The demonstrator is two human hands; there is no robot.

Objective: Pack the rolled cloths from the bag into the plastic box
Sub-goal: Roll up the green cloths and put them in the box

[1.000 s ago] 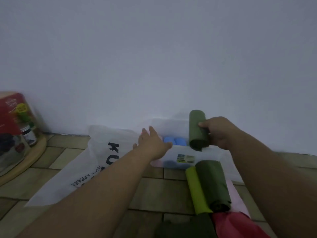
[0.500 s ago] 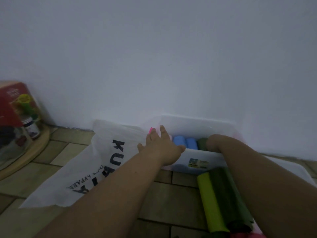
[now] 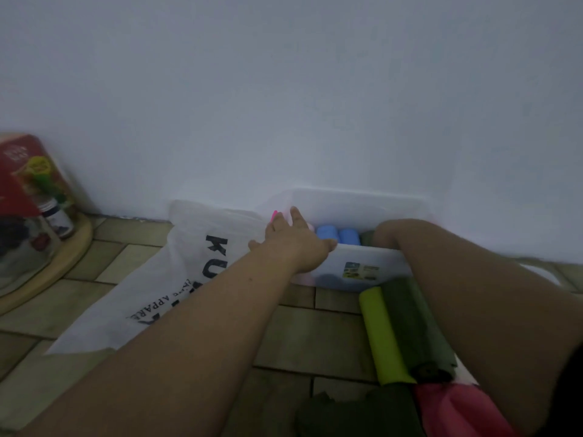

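The clear plastic box (image 3: 356, 198) stands against the wall. Two blue rolled cloths (image 3: 328, 233) lie inside it, with a dark green roll (image 3: 366, 237) just to their right. My left hand (image 3: 293, 241) rests on the box's near left corner, fingers straight and thumb over the front rim. My right hand (image 3: 389, 231) reaches down into the box beside the dark green roll; its fingers are hidden below the rim. The white printed bag (image 3: 176, 279) lies flat on the floor to the left. A bit of pink (image 3: 274, 214) shows by my left fingertips.
A lime green roll (image 3: 381, 335) and a dark green roll (image 3: 410, 326) lie on the tiled floor in front of the box. A red cloth (image 3: 451, 411) and a dark cloth (image 3: 353, 414) lie nearer me. A round wooden tray (image 3: 63, 263) with a bottle and a red pack stands far left.
My right hand carried the dark green roll down from above the box into it, beside the blue rolls. My left hand stayed on the box's corner.
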